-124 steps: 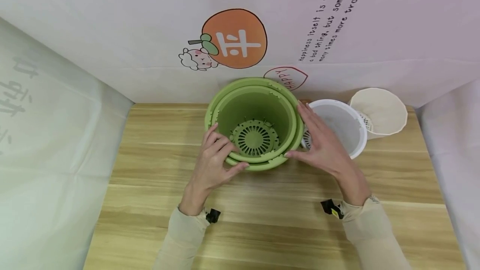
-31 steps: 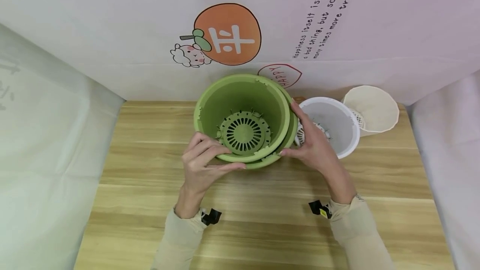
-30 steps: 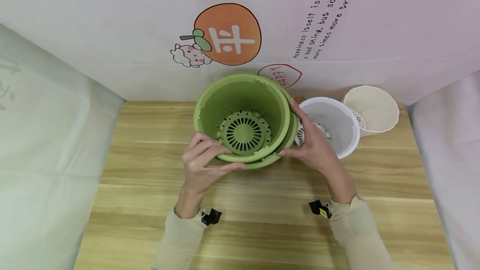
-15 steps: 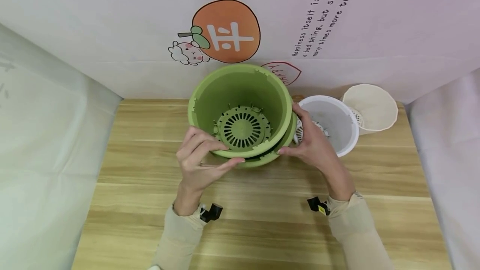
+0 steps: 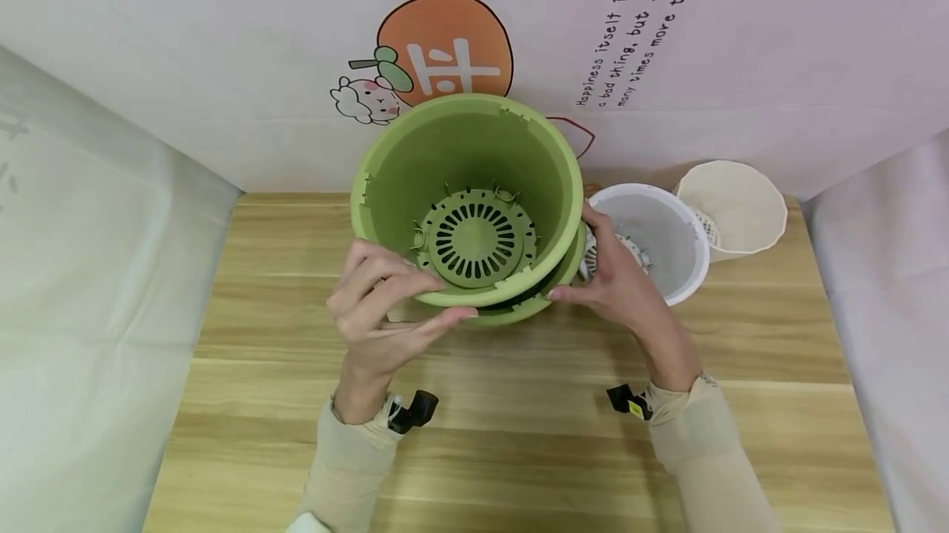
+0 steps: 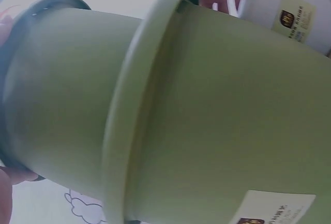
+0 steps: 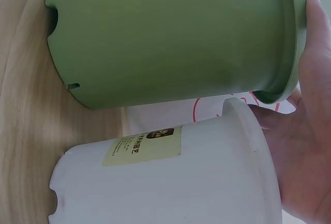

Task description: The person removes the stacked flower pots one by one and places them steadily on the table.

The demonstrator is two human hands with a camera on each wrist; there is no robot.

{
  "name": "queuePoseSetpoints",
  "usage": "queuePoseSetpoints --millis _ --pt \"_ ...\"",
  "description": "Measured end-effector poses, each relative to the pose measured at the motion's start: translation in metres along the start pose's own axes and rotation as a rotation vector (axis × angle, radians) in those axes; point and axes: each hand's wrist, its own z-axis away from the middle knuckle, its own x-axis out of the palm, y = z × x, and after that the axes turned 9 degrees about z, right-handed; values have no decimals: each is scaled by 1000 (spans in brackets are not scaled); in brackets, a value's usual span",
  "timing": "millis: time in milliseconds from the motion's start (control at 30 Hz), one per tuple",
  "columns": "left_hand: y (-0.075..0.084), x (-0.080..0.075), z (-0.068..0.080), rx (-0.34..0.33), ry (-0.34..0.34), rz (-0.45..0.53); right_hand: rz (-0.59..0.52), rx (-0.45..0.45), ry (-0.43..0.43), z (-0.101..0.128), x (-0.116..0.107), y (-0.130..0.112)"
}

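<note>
change vs earlier: inner green pot [image 5: 467, 187] sits higher than half a second ago, lifted well clear of the outer green pot's [image 5: 552, 282] rim; 4.1 s ago the two were fully nested. Inner pot also reads shifted toward the left hand. White pot and cream pot unmoved.
left hand [image 5: 378, 323]: grasping the inner green pot at its near rim, fingers [image 5: 371, 265] curled over the lip, thumb underneath. Pot is up off the table, tilted slightly toward the person.
inner green pot: slotted drain disc [image 5: 474, 238] visible in its floor. Left wrist view shows its wall [image 6: 62, 94] sliding out of the outer pot's rim [image 6: 134, 105].
outer green pot: on the table just right of the left hand, only a crescent of rim showing under the inner pot.
right hand [image 5: 619, 286]: fingers straight-ish and relaxed, pressed flat on the outer pot's right rim, bracing it down; not wrapped round it. Right wrist view confirms fingertip on the rim [image 7: 297, 38].
white pot [image 5: 652, 236]: just behind the right hand, touching its back; label [image 7: 142, 146] on its side.
cream pot [image 5: 734, 208]: beyond the white pot, right of the right hand, lying tilted.
edges: backdrop wall [image 5: 222, 63] close behind the pots; cloth side panels at both table ends.
open room: bare table [image 5: 519, 434] in front of both hands and to the left of the left hand.
</note>
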Motion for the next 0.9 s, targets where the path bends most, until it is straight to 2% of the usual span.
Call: queuePoseSetpoints --millis 100,367,567,900 --pt "1 0 -5 9 24 8 7 -2 -8 -2 0 -1" --pt "9 0 -18 52 96 4 6 59 -25 0 -1 -3" --pt "13 -2 -31 83 141 -4 18 38 -22 1 -2 -2" --pt "14 -4 -43 119 192 -50 40 -18 -26 -1 -2 -1"
